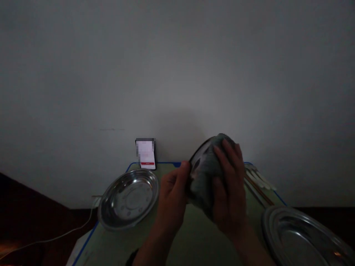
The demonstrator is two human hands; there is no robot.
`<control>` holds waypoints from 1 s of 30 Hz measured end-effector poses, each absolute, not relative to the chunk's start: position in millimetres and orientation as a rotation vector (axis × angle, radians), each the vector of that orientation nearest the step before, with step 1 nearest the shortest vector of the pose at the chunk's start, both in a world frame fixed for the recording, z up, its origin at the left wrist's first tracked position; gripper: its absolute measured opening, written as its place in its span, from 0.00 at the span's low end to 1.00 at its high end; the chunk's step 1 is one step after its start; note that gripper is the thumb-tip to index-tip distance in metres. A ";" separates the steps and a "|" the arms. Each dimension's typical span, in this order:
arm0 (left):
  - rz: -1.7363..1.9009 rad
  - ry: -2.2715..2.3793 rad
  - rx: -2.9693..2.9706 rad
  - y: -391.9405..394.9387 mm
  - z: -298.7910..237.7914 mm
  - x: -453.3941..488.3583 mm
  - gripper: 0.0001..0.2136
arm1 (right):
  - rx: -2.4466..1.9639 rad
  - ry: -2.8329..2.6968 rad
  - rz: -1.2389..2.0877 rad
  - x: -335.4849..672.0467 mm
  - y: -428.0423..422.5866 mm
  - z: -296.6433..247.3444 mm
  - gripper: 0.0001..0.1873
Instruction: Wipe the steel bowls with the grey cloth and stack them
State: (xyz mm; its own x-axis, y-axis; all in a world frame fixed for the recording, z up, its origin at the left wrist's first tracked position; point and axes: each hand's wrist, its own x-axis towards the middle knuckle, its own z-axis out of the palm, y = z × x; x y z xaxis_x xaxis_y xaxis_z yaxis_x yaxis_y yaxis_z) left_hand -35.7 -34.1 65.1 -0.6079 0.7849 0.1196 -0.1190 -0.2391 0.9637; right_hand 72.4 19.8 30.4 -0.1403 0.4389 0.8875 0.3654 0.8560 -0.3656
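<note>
Pale wall [177, 81] fills the background, dim light, green desk [199, 236] with blue edging pushed up to it. Dish [200, 153] is up in the air over the middle of the desk, tilted, curved rim toward upper left, mostly covered. Grey-green cloth [203, 184] bunched over its right side and front. Left hand [173, 188] grips the dish at its left edge, thumb on the rim. Right hand [230, 184] grasps the cloth, fingers spread over it, pressing it against the dish. Dark band [131, 257] at the left wrist. Left of the hands, round metal plate [133, 199] sits on the desk, shiny, raised rim. Just behind it, phone [146, 155] leans upright on the wall, screen lit, partly pixelated, red bar near the bottom. Right of the hands, white-handled utensils [257, 177] lie beside brown chopsticks [259, 190], exact count unclear. Nearer, oval metal tray [302, 240], cut off by the frame. White cable [69, 232] trails off lower left over dark floor.
</note>
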 end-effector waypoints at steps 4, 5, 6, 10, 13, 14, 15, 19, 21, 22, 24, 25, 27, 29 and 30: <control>1.810 1.402 0.947 -35.7 62.6 -38.2 0.25 | -0.646 -1.562 0.259 73.3 34.6 24.2 0.29; 1.788 1.414 1.000 -36.5 64.0 -39.4 0.25 | -0.628 -1.559 0.243 70.1 31.5 22.7 0.31; 1.760 1.423 1.073 -37.6 66.1 -40.5 0.24 | -0.606 -1.583 0.202 66.8 26.1 22.1 0.32; 1.537 1.416 1.435 -43.8 75.6 -41.5 0.19 | -0.549 -1.743 0.006 61.8 4.2 28.4 0.27; 1.388 1.525 1.578 -47.1 77.4 -41.4 0.20 | -0.527 -1.720 0.071 69.6 8.6 34.5 0.20; 1.349 1.585 1.603 -47.7 77.1 -41.9 0.20 | -0.557 -1.685 0.133 73.5 13.3 35.8 0.19; 1.317 1.648 1.619 -48.0 76.6 -42.7 0.21 | -0.608 -1.638 0.189 77.6 18.3 37.0 0.18; 1.290 1.873 1.668 -48.2 75.2 -47.7 0.23 | -0.774 -1.434 0.193 93.5 27.8 43.6 0.18; 1.275 1.867 1.757 -48.7 75.1 -50.0 0.23 | -0.713 -1.543 0.197 97.9 24.6 48.1 0.19; 1.267 1.834 1.816 -49.3 75.3 -51.2 0.23 | -0.669 -1.657 0.236 98.5 22.0 50.2 0.18; 1.267 1.767 1.923 -50.9 76.4 -54.8 0.22 | -0.604 -1.877 0.346 96.9 17.2 53.5 0.15; 1.274 1.740 1.957 -52.0 77.5 -57.5 0.21 | -0.597 -1.943 0.398 95.3 15.5 54.8 0.13; 1.304 1.678 1.963 -54.5 80.2 -64.5 0.21 | -0.624 -1.987 0.495 93.0 14.7 57.0 0.12; 1.337 1.582 1.877 -57.2 82.7 -72.5 0.20 | -0.663 -1.988 0.602 94.3 17.1 58.9 0.13; 1.371 1.548 1.803 -58.4 83.3 -76.5 0.20 | -0.679 -1.979 0.666 96.6 19.4 59.4 0.14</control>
